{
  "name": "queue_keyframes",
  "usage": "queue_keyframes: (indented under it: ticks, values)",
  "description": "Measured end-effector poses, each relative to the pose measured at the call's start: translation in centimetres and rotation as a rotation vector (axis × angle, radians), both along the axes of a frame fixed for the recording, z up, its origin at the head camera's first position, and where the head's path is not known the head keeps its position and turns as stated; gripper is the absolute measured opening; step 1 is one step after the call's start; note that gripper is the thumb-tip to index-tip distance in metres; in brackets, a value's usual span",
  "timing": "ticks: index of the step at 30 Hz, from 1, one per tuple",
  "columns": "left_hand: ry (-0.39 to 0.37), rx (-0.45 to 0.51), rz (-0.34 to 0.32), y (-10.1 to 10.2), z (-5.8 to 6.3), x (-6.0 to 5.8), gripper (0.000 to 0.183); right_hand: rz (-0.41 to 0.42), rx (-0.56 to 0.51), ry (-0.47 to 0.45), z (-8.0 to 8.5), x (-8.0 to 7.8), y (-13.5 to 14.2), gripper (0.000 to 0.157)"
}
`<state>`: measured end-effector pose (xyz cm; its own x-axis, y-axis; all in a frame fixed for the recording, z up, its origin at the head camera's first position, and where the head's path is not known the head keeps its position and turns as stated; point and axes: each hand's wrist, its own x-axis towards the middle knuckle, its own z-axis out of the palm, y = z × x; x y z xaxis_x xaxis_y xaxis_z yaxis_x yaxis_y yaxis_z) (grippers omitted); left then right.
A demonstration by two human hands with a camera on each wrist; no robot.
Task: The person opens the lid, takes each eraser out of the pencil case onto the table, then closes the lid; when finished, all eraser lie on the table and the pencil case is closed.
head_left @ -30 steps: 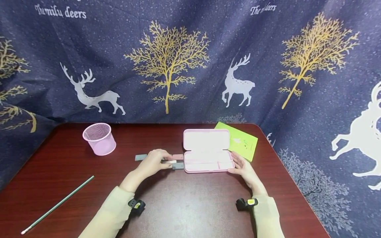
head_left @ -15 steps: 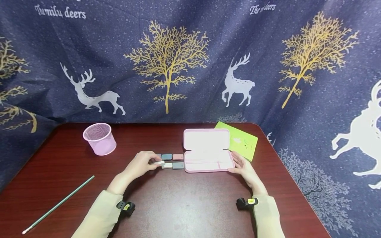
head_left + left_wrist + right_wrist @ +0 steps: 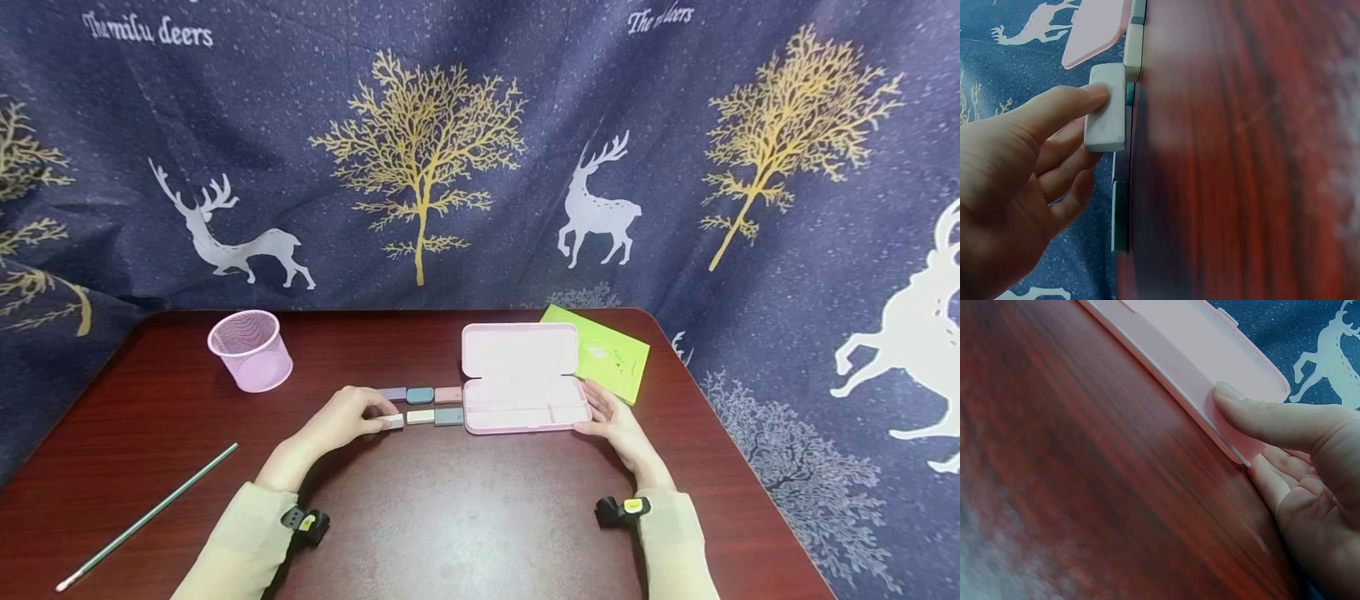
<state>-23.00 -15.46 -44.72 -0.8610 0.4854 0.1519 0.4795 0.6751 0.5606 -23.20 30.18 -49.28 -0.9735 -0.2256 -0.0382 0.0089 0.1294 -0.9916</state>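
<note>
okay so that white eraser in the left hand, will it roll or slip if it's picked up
The white eraser is a flat-sided block, so it probably won't roll. The left hand pinches it easily, suggesting it's light. It looks matte, so likely grippy.

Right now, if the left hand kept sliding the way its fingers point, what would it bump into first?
The left hand, pinching a small white rectangular eraser, points right along the front row. It would probably first meet the cream eraser, then the grey-green eraser beside the open pink plastic pencil case.
</note>
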Motion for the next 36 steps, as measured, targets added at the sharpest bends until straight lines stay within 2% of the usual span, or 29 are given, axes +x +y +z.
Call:
queue_keyframes:
  ticks: [6,15,25,36]
  values:
    - [-0.005,-0.032,-0.017,-0.02,-0.24,-0.16,0.01,0.0,0.023,-0.008,-0.02,-0.03,-0.11,0.089]
    - [-0.025,-0.037,0.019,0.1,0.01,-0.11,0.012,0.001,0.006,0.002,0.0,0.03,-0.16,0.087]
    - [-0.001,-0.073,0.028,0.4,0.28,-0.39,0.011,-0.004,0.001,0.0,0.11,0.12,-0.11,0.087]
    - [-0.064,-0.087,0.054,0.51,0.16,-0.65,0.027,-0.005,0.008,0.007,0.01,0.08,-0.01,0.087]
